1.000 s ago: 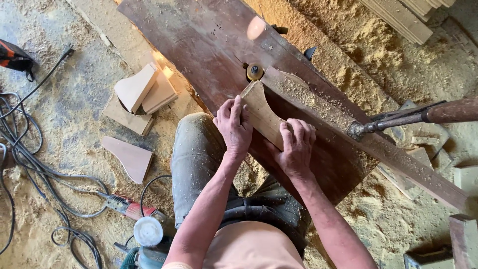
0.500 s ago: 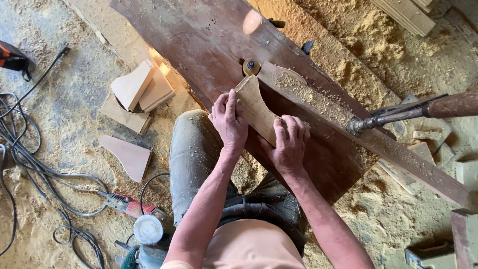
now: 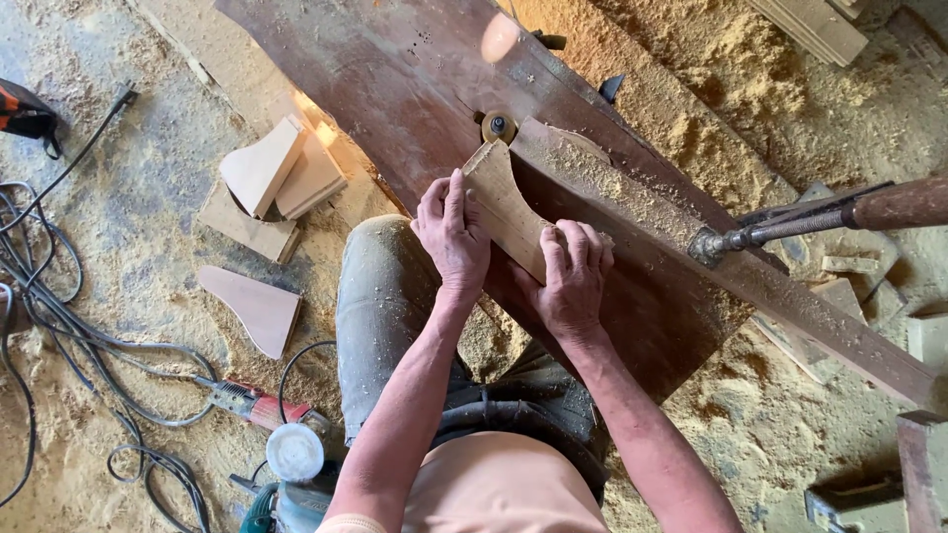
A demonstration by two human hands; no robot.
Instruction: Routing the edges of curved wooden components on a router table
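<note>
A curved pale wooden piece (image 3: 506, 205) lies flat on the dark brown work table (image 3: 395, 89). Both hands press on it. My left hand (image 3: 451, 232) grips its left edge, fingers on top. My right hand (image 3: 573, 276) holds its near right end. The far tip of the piece sits against a small round cutter head (image 3: 498, 125) that sticks up from the table. A wooden fence board (image 3: 691, 247) dusted with sawdust runs diagonally just right of the piece.
Cut wooden blanks (image 3: 272, 178) are stacked on the sawdust floor at left, with one loose curved blank (image 3: 255, 306) nearer. Cables (image 3: 59, 316) and a red power tool (image 3: 259, 405) lie lower left. A metal clamp with wooden handle (image 3: 810, 219) reaches in from the right.
Both hands have slid the wooden piece slightly toward the cutter head; the view has shifted a little. The grip is the same.
</note>
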